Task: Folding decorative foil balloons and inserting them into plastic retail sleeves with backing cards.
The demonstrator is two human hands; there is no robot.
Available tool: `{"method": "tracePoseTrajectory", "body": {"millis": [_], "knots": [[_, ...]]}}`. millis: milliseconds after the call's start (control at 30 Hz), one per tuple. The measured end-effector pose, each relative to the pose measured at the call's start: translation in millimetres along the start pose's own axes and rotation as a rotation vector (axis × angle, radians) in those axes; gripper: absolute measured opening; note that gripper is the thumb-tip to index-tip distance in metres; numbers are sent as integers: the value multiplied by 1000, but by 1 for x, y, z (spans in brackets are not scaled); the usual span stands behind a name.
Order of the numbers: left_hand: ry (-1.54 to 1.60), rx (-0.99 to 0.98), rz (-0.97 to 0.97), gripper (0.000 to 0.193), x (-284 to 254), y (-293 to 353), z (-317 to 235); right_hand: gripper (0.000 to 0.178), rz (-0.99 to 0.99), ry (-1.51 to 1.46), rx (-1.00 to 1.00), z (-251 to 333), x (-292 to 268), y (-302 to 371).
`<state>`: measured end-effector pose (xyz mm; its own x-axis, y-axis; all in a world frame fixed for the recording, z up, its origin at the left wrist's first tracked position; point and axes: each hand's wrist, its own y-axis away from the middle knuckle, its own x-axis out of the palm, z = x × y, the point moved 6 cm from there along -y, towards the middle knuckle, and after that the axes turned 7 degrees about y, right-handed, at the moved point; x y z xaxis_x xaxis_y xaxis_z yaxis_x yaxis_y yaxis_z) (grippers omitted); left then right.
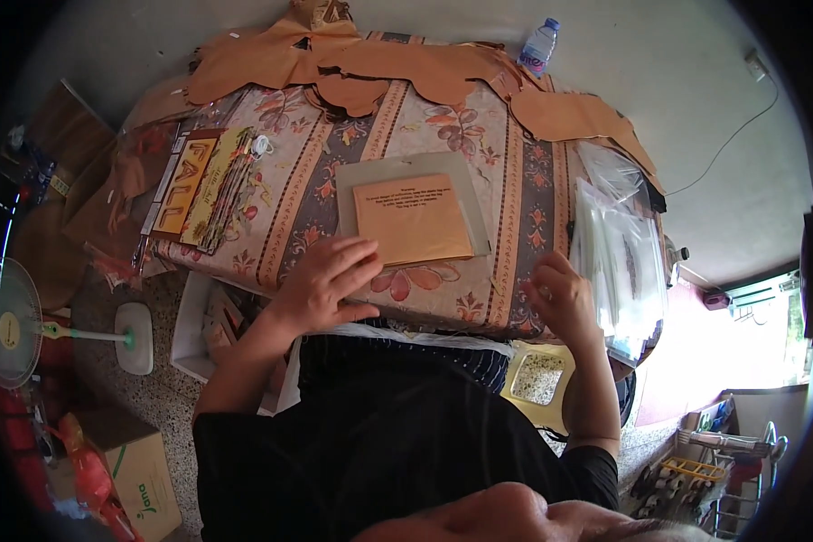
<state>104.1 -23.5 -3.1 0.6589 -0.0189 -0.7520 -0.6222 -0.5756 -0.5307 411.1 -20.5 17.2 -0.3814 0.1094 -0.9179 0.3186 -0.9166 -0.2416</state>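
Note:
A flat brown square packet (411, 228) with dark print lies on a grey card (345, 176) at the table's near middle. Just at its lower left corner is my left hand (325, 287), its fingers stretched out and the thumb apart. My right hand (562, 294) is raised over the table edge to the right of the packet, its fingers curled in. Whatever may be inside that grip is hidden. Close to the right hand lies a stack of clear plastic sleeves (614, 262).
Colourful printed packs (197, 190) lie at the table's left. Brown scalloped paper cutouts (406, 68) run along the back. A water bottle (539, 47) stands behind them. A white box (194, 330) sits below the near edge, with a fan (9, 325) to its left and a yellow stool (518, 384) at right.

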Motion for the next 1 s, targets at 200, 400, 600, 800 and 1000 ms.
{"method": "tracePoseTrajectory", "body": {"millis": [200, 400, 600, 800, 1000], "knots": [[-60, -9, 3, 30, 6, 16, -6, 20, -1, -39, -121, 14, 17, -10], [23, -31, -192, 21, 3, 24, -5, 31, 77, -79, -226, 30, 22, -14], [60, -112, -292, 16, 4, 26, -3, 25, 37, -47, -342, 38, 32, -19], [74, -140, -280, 12, 2, 22, -4, 8, -38, -156, -317, 31, 37, -29], [104, -255, -334, 11, 1, 16, -1, 7, 93, -357, 37, 17, 46, -41]]}}
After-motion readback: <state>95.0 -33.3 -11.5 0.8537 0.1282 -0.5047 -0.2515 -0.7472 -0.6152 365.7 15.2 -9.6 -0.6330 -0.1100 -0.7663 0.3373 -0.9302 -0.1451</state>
